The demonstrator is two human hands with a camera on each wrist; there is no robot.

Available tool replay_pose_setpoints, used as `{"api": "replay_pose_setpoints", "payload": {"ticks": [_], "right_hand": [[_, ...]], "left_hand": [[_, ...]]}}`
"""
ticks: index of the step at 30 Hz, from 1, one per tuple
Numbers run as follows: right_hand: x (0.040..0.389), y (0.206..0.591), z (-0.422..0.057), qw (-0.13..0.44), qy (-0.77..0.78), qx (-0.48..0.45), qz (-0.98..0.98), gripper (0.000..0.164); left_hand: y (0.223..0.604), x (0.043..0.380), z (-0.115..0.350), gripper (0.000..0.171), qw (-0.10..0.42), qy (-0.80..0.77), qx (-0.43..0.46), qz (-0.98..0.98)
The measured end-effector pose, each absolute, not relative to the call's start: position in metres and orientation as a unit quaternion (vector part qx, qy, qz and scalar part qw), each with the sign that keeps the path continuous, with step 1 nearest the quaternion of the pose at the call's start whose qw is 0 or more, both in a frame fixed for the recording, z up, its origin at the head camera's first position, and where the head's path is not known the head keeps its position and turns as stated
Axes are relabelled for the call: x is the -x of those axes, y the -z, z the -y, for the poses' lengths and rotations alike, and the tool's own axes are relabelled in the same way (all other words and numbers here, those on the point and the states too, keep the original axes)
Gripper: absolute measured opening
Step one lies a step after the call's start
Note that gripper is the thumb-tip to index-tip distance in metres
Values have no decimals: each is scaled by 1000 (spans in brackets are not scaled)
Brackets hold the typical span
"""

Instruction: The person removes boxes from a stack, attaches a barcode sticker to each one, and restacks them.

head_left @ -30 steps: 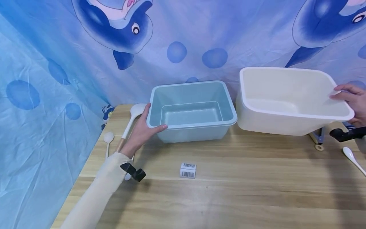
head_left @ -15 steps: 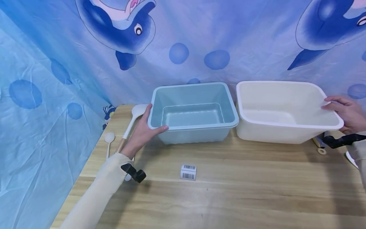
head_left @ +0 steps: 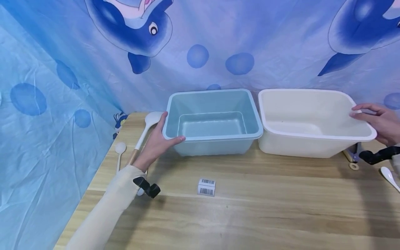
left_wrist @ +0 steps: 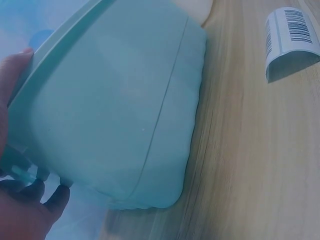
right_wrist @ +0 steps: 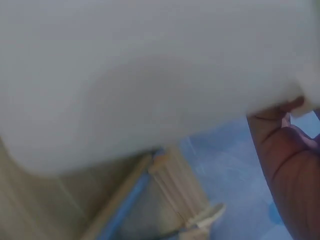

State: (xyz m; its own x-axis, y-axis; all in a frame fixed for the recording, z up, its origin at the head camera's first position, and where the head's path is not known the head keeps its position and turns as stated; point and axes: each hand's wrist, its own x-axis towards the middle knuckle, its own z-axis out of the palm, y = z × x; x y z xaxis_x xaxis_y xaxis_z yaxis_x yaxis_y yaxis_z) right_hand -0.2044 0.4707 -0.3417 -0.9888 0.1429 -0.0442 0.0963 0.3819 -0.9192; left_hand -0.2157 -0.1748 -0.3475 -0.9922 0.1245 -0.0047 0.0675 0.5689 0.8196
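Observation:
A light blue plastic bin stands at the back of the wooden table. My left hand grips its front left corner, thumb along the front rim. In the left wrist view the fingers of that hand curl under the rim. Close to its right is a white plastic bin, whose right end my right hand holds, thumb and fingers at the rim. The right wrist view is blurred and mostly filled by the white bin's wall.
A curled barcode label lies in front of the blue bin. At the left are a white ladle and a small white spoon. A white spoon lies at the right. A dolphin-print curtain hangs behind the table.
My right hand has brought the white bin down and left, its left end now close beside the blue bin. The left hand keeps its grip on the blue bin.

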Motion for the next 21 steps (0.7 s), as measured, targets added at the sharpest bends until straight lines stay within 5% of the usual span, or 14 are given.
{"api": "replay_pose_setpoints", "payload": {"ticks": [4, 7, 11, 14, 18, 21], "right_hand": [[210, 340, -468, 25, -463, 55, 884, 13], [209, 339, -462, 39, -421, 46, 905, 34], [189, 332, -436, 152, -374, 94, 910, 53], [165, 323, -401, 262, -373, 128, 881, 50], [127, 318, -352, 323, -471, 56, 819, 39], [102, 326, -320, 298, -548, -68, 779, 39]], "left_hand": [[344, 215, 179, 113, 28, -468, -51, -882], [344, 210, 180, 118, 10, -481, -43, -876], [348, 190, 176, 125, -16, -521, -12, -854], [357, 162, 173, 120, -11, -552, 24, -834], [370, 127, 169, 84, -35, -570, 15, -820], [377, 108, 162, 50, -79, -571, -36, -816]]}}
